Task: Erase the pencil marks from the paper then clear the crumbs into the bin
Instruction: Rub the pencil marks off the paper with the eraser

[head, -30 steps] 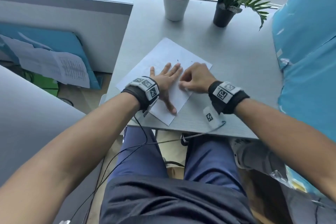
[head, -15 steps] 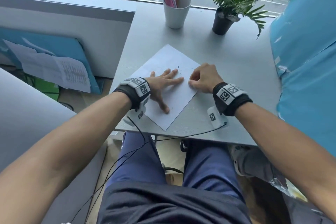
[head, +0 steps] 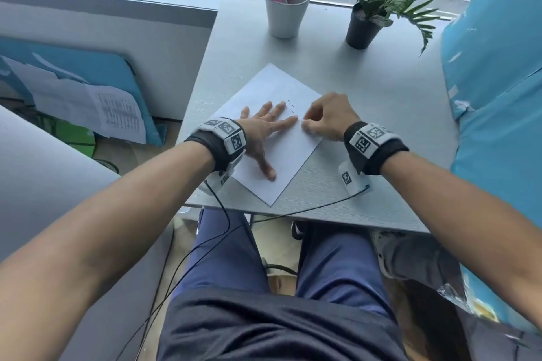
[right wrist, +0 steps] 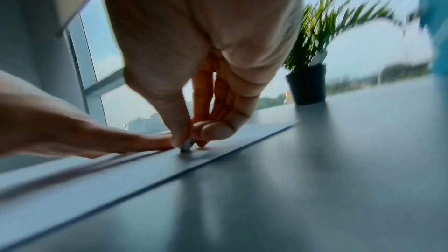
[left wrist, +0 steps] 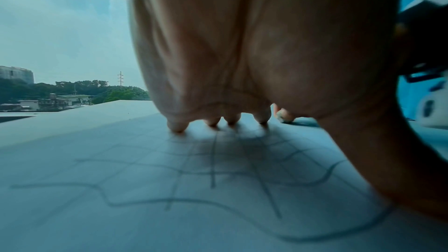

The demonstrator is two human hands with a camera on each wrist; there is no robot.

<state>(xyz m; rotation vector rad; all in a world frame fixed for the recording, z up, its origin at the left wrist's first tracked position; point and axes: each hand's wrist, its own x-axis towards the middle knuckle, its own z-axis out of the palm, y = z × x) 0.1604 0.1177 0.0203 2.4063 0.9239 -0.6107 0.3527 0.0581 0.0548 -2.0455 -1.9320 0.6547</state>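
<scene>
Grey and matte, the desk stands against a window that looks down on a street. On its near half a white sheet of paper lies turned like a diamond, one corner pointing at the near edge. Wavy and straight pencil marks cross the sheet under the left palm, and a few short dark strokes show just beyond the fingertips in the head view.

The left hand lies flat on the left part of the paper, fingers straight and spread apart, thumb stretched toward the near corner; its fingertips press down on the sheet. The right hand sits just to the right, almost touching the left index finger. Its thumb and curled fingers are pinched together around a small eraser, whose grey tip meets the paper close to the sheet's right edge. That picture is blurred, so the eraser's shape cannot be told further.

At the far side of the desk a pale cup holds pens, and a small potted plant in a black pot stands to its right. A blue surface rises along the right. Loose printed sheets lean on the floor at the left. No bin can be made out.
</scene>
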